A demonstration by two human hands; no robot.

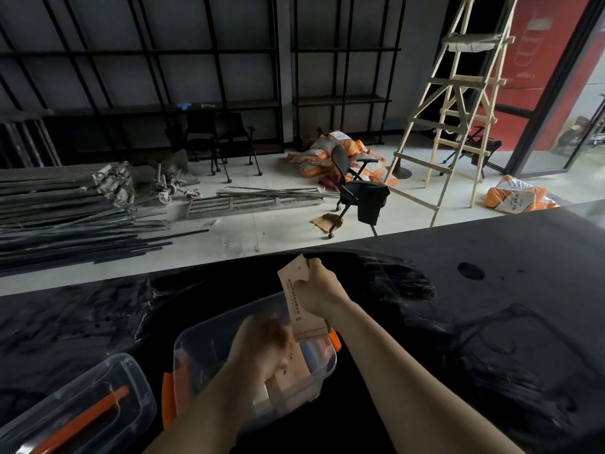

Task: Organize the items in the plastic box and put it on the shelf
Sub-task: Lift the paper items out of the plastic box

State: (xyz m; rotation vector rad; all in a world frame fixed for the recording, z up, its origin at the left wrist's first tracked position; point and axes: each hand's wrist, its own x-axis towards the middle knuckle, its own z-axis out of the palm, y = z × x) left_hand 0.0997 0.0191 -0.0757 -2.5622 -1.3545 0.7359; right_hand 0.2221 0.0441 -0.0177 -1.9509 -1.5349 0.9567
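Plastic box [209, 352]: clear, orange latches on its ends, open-topped on the dark desk [491, 290], directly in front of the person; not yet on the shelf.
Lid [82, 404]: lies just left of the box, orange handle up; likely set aside so both hands can reach inside.
Right hand [319, 291]: closed around the upper end of a tan cardboard packet [302, 306], holding it upright above the box's far right corner, probably to stand it on edge and save room.
Left hand [262, 344]: blurred, down in the box, fingers curled onto another tan packet [288, 375]; seems to steady it, grip not certain.
Box contents: 2 tan packets plus unclear shapes beneath.
Shelf [229, 104]: dark metal racking along the far wall, well apart from the desk.
Stage: still sorting, judging by the open box.
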